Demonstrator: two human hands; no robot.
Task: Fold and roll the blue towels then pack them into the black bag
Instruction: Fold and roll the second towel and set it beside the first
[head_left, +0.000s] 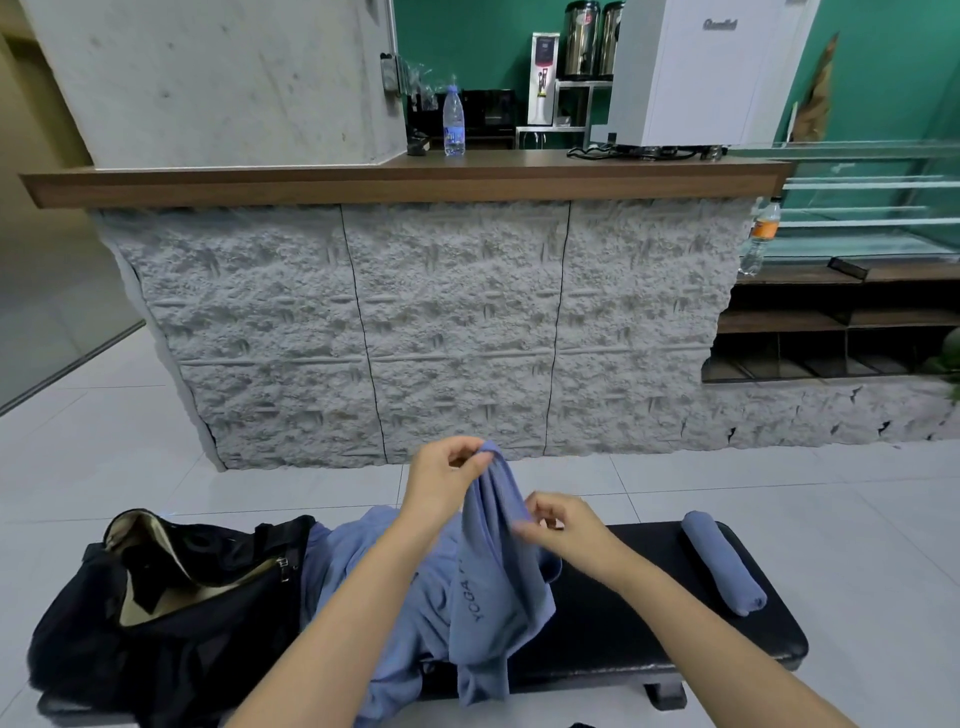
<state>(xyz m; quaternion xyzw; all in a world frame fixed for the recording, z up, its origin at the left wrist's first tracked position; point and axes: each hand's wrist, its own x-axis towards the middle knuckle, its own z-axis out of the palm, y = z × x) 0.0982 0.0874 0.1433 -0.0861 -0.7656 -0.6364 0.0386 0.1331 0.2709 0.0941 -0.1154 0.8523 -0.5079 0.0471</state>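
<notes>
Head view, the only one here. A thin blue cloth towel (498, 587) with dark lettering is held up over the black padded bench-style table (639, 613). Its top corner is pinched in the grip of the left hand (444, 486), thumb against curled fingers. The side edge a bit lower looks to be nipped by the right hand (563, 527), with that grip closed down small on the cloth.

The towel hangs limp and creased, so it's judged light, floppy and not slippery, and nothing about it is fragile. Corners and hems are probably the spots to be grabbed, so it can be spread flat before folding.

A crumpled heap of more blue towels (363, 582) is lying under it mid-table, touching the bag. One rolled blue towel (722, 564) is parked at the right end, well apart.

Containers: a black fabric duffel bag (156, 639) is sat at the left end, unzipped, with beige lining showing. Something dark can be made out inside, but no blue is seen in it, so packing is judged not started.
</notes>
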